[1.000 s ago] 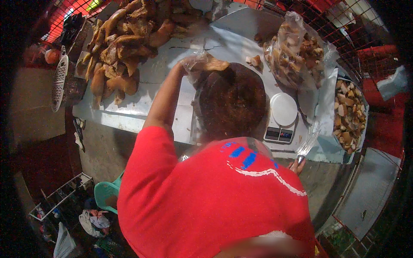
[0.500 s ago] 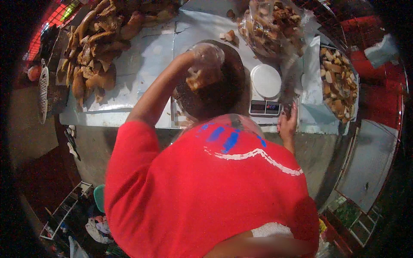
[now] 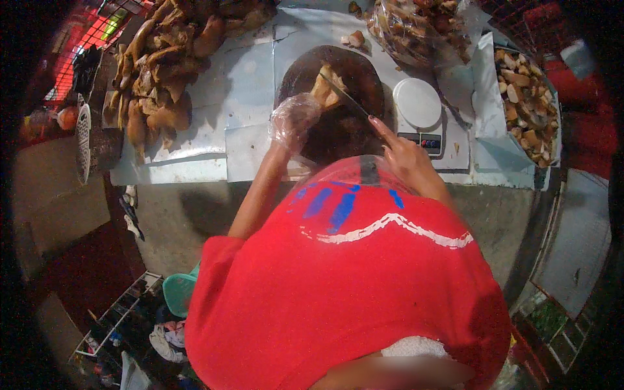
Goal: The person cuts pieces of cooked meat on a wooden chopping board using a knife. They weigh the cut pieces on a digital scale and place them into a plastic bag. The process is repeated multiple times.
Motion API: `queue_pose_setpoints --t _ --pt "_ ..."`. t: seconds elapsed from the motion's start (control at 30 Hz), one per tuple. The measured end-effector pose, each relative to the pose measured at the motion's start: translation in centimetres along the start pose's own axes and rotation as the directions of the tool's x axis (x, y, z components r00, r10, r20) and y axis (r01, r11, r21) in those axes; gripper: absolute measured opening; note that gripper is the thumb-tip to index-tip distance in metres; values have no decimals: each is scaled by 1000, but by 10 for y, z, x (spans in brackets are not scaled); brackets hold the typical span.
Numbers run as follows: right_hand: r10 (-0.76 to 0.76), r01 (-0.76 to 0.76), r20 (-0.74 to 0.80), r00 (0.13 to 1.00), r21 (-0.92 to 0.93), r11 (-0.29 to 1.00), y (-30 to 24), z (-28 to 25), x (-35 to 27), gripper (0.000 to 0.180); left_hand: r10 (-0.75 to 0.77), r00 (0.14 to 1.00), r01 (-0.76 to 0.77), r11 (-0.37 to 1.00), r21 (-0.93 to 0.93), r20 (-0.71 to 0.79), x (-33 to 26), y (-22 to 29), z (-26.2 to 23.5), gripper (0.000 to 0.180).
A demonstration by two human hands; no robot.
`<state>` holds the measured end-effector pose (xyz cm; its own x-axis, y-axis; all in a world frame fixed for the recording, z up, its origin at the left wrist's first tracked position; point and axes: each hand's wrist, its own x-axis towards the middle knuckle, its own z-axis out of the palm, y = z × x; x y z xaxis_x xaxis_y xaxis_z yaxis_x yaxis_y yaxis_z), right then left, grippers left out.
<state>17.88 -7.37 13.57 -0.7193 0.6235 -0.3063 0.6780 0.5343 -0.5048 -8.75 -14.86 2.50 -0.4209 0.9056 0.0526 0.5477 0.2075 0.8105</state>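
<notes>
A dark round chopping block [image 3: 338, 140] stands at the front of the table. Over it, my left hand [image 3: 296, 122], in a clear plastic glove, is closed on the near end of a golden-brown piece of meat [image 3: 330, 86]. My right hand [image 3: 406, 158] is bare and grips a knife [image 3: 354, 104], one finger stretched along its back. The blade slants up and left, its tip over the meat; whether it has cut in, I cannot tell. The knife's handle is hidden in my hand.
A white digital scale [image 3: 417, 104] sits right of the block. Several brown meat pieces [image 3: 162, 71] are piled at the left. A clear bag of chunks [image 3: 416, 32] lies at the back, and a paper-lined box of cut pieces [image 3: 528, 107] stands at the far right.
My left hand has drawn nearer, still holding the meat. My right hand has moved from beside the scale to the block, and the knife's blade now lies over the meat.
</notes>
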Motion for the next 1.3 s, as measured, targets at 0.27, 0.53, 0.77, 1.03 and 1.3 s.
queue_pose_setpoints --t 0.27,0.53,0.77,1.03,1.3 --pt "-14 13 -9 1000 -136 991 5 7 0 68 143 990 -140 986 94 -22 -4 13 -3 17" --pt "57 -49 61 996 -134 990 -11 2 5 70 -96 994 95 995 35 45 -1 21 -2 18" --pt "115 -95 147 982 -137 986 -29 -4 19 69 103 993 -108 987 116 49 0 6 0 22" --pt "151 -130 148 977 -141 981 -40 6 31 70 35 999 -33 996 78 -24 -1 7 6 24" --pt "61 -59 72 995 -36 998 -23 37 87 71 -30 1000 30 998 -59 -1 1 4 7 22"
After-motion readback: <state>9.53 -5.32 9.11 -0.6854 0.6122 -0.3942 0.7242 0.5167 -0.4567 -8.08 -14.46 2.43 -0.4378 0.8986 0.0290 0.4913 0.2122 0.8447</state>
